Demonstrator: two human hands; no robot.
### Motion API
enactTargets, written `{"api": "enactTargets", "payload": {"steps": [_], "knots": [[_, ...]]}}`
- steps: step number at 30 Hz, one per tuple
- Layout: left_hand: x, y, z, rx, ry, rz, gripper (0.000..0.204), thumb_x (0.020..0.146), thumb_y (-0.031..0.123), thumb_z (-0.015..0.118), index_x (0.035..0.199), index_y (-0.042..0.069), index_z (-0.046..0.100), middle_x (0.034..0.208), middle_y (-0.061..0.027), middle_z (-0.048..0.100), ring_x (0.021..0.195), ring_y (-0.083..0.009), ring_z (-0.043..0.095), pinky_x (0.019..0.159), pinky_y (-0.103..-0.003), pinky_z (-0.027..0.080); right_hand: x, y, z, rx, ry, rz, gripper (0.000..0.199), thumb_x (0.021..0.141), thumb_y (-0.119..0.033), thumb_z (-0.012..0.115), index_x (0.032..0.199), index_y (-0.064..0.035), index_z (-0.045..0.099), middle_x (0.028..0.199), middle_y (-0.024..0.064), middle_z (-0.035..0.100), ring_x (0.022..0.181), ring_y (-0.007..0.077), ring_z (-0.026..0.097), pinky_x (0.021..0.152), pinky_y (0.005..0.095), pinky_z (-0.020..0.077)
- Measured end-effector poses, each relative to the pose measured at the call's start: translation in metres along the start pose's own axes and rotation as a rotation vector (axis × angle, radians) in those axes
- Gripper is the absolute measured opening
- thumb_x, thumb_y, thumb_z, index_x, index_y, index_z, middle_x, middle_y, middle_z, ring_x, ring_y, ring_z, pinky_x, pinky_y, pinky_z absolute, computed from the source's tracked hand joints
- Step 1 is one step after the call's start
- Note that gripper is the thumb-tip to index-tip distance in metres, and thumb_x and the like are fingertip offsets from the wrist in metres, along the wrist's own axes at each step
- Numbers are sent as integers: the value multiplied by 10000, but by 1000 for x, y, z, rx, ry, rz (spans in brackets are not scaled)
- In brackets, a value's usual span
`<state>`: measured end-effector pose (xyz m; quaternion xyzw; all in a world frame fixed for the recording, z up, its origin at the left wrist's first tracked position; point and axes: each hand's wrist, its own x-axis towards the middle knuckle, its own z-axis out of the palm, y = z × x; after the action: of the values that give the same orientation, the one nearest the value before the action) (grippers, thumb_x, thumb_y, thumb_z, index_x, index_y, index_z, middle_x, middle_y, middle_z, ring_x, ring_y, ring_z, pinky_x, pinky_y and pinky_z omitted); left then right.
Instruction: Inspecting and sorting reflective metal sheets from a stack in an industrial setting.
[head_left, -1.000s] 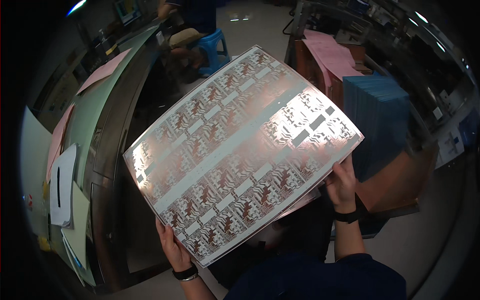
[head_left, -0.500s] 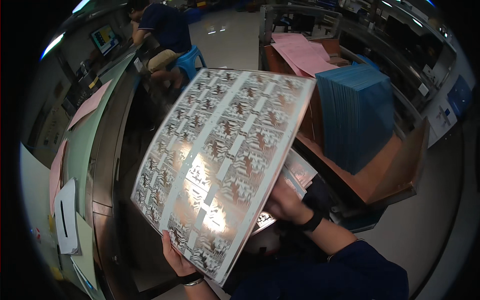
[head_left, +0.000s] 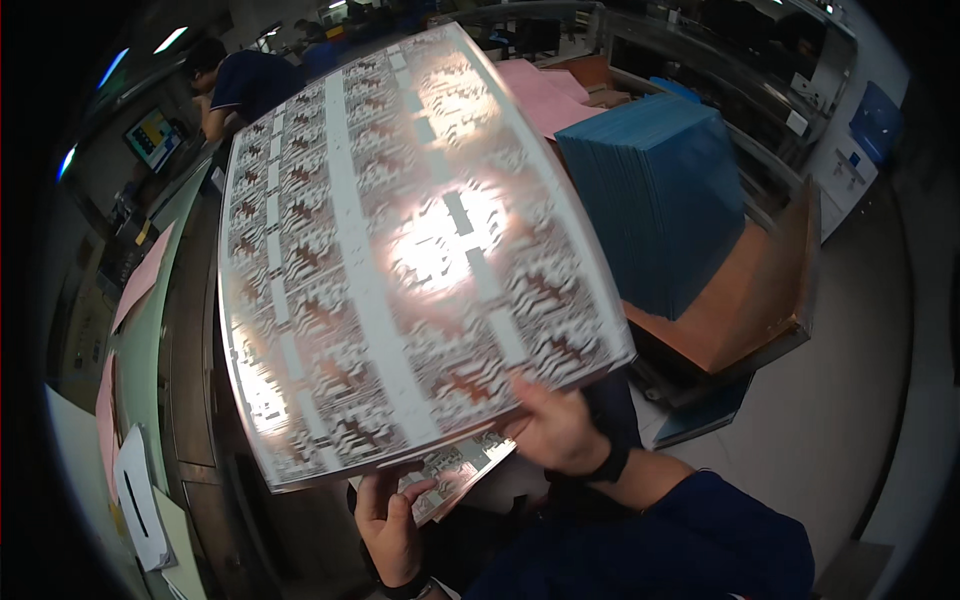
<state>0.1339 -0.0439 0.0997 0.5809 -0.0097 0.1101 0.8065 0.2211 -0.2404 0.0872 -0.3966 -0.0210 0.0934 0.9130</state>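
I hold up a large thin shiny sheet [head_left: 400, 250] printed with rows of copper-coloured circuit patterns; it fills the middle of the view and glares under the lights. My left hand [head_left: 388, 520] grips its lower edge from below, near the middle. My right hand [head_left: 555, 432] pinches the lower right corner. A second patterned sheet [head_left: 455, 475] shows just under the first, between my hands; which hand holds it I cannot tell.
A tall stack of blue sheets [head_left: 660, 190] sits on a brown board [head_left: 745, 305] to the right. Pink sheets [head_left: 545, 95] lie behind it. A long dark machine bench [head_left: 190, 330] runs along the left with pink and white papers. A person [head_left: 240, 85] sits at the far end.
The sheet has swung and tilted toward me, from lying slanted leftward to standing broad and close in front of the camera. Both hands have kept their grip on its lower edge.
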Motion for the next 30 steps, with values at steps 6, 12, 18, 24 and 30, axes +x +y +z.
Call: {"api": "enactTargets", "payload": {"steps": [6, 12, 18, 24, 30], "knots": [[-14, -1, -46, 146, 220, -107, 389, 929, 210, 495, 1237, -22, 446, 1092, -157, 570, 888, -187, 591, 742, -297, 519, -11, -134, -50, 85, 215, -757, 321, 889, -52, 498, 1200, 22, 459, 1156, 132, 532, 1063, 221, 521, 919, 409, 428], [-12, 8, -89, 167, 334, -128, 341, 940, 189, 475, 1225, 2, 462, 1085, -118, 569, 900, -148, 579, 770, -252, 491, -65, -213, -66, -401, 860, -1423, 235, 909, -148, 530, 975, 72, 579, 908, 108, 619, 735, 190, 611, 663, 328, 523], [-11, 0, -104, 184, 446, -138, 342, 938, 199, 484, 1222, 10, 467, 1087, -113, 569, 900, -144, 576, 775, -250, 483, -47, -214, -124, -1496, 1648, -1165, 424, 920, -267, 493, 778, 126, 562, 742, 226, 623, 598, 286, 579, 582, 407, 455], [-17, -13, -118, 206, 441, -204, 357, 931, 215, 501, 1219, 7, 473, 1076, -119, 573, 889, -142, 579, 773, -253, 487, -1, -188, -200, -1801, 1730, -1010, 346, 898, -202, 449, 1120, 55, 515, 906, 266, 623, 814, 431, 594, 685, 449, 475], [-18, -26, -121, 136, 462, -202, 310, 939, 165, 479, 1178, -34, 486, 1021, -141, 592, 842, -147, 585, 745, -265, 511, 47, -166, -229, -1299, 1078, -938, 590, 889, -301, 527, 1365, -30, 307, 1333, 227, 414, 1224, 324, 425, 988, 365, 355]]}}
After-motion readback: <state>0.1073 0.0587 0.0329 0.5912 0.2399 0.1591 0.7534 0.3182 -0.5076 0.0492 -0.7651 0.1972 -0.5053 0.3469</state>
